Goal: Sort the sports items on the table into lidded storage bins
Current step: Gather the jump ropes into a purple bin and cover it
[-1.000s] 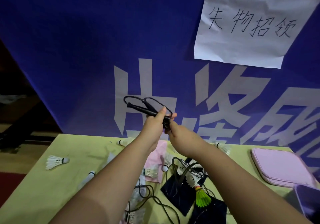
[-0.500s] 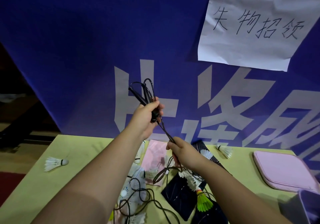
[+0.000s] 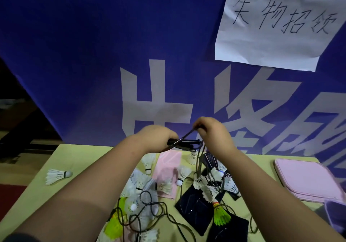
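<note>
Jump rope (image 3: 187, 144) cord sprawls in loose black loops at 6 o'clock on the matte yellow-green counter (image 3: 61, 166), tangled among white feather shuttlecocks (image 3: 180, 174). From there it climbs to its two slim black handles, held level above the counter's middle. A neon-green shuttlecock (image 3: 221, 215) lies at 5 o'clock on dark navy pouches (image 3: 194, 204). A soft pink cloth (image 3: 168, 168) sits just past the loops, and a lone white shuttlecock (image 3: 57, 175) rests well apart at 9 o'clock. At 3 o'clock a flat pink lid (image 3: 307, 180) with rounded corners lies near the edge. The left grip (image 3: 157, 138) is wrapped around the handles' near ends. The right grip (image 3: 211, 131), just beside it toward 2 o'clock, pinches a bend of cord between curled fingers. Behind the counter hangs a smooth blue banner (image 3: 93, 54) with large pale characters. A creased white paper sheet (image 3: 277, 22) with handwriting is fixed to it at 1 o'clock.
</note>
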Available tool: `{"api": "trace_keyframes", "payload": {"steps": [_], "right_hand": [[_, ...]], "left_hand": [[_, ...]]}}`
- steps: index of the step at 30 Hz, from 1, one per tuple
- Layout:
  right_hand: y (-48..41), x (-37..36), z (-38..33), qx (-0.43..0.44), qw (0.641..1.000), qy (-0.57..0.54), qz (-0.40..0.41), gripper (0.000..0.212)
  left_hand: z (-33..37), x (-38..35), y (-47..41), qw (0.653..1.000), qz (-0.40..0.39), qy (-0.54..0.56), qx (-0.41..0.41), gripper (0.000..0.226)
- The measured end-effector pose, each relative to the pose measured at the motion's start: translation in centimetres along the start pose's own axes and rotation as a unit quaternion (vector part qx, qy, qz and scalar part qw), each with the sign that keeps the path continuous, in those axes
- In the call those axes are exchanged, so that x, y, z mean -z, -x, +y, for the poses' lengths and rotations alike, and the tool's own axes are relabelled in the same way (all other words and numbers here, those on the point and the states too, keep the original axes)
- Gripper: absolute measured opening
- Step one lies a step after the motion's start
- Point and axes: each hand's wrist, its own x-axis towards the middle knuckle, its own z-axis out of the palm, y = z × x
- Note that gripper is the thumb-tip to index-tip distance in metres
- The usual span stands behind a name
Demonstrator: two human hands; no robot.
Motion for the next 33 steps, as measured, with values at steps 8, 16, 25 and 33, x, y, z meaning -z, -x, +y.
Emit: {"api": "trace_keyframes", "payload": {"steps": [8, 16, 25, 33], "right_hand": [[3.1, -3.0, -1.2, -0.140, 0.915, -0.295, -0.235, 0.008], [2.1, 0.9, -3.0, 0.079, 0.983, 0.118, -0.119, 0.032], [-0.8, 2.3, 2.5, -0.017, 0.971, -0.191, -0.143, 0.023], [3.0, -2.6, 0.4, -0.087, 0.962, -0.104, -0.235, 0.019]], "left_hand": [[2.3, 3.3, -1.1, 0.840, 0.171, 0.498, 0.133, 0.015], [-0.1, -1.7, -2.3, 0.982, 0.063, -0.060, 0.168, 0.021], [4.1, 1.2, -0.2, 0.972, 0.110, 0.183, -0.098, 0.006], [2.6, 1.1, -3.9, 0.850, 0.290, 0.363, 0.247, 0.041]]}}
